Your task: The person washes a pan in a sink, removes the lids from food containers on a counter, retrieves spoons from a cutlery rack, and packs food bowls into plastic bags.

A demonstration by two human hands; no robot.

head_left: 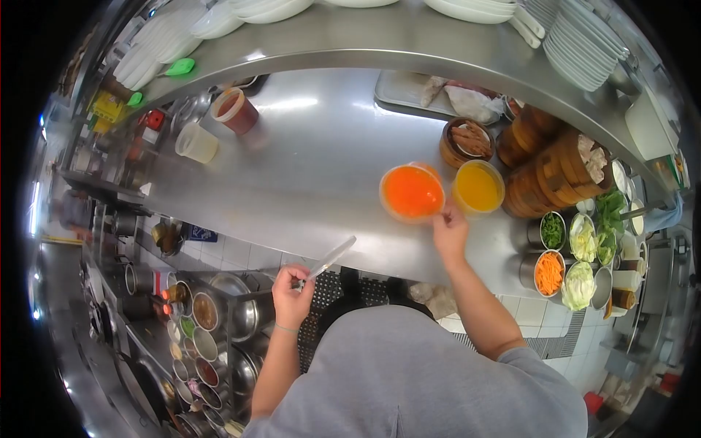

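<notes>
My right hand [450,228] is closed on the rim of a clear plastic tub of bright orange sauce [412,191], at the right of the steel counter. Just right of it stands a tub of yellow liquid [478,187]. My left hand [292,287], off the counter's front edge, pinches a clear plastic lid [333,257] seen nearly edge-on. Toward the far left of the counter are a tub of dark red sauce [237,113] and a tub of pale liquid [196,143].
Bamboo steamers [537,182] are stacked at the right. Near them are pots of cut carrot [549,274] and greens [553,231]. A shelf [350,44] with white plates overhangs the counter [307,175]. Several containers [206,310] fill a rack at lower left.
</notes>
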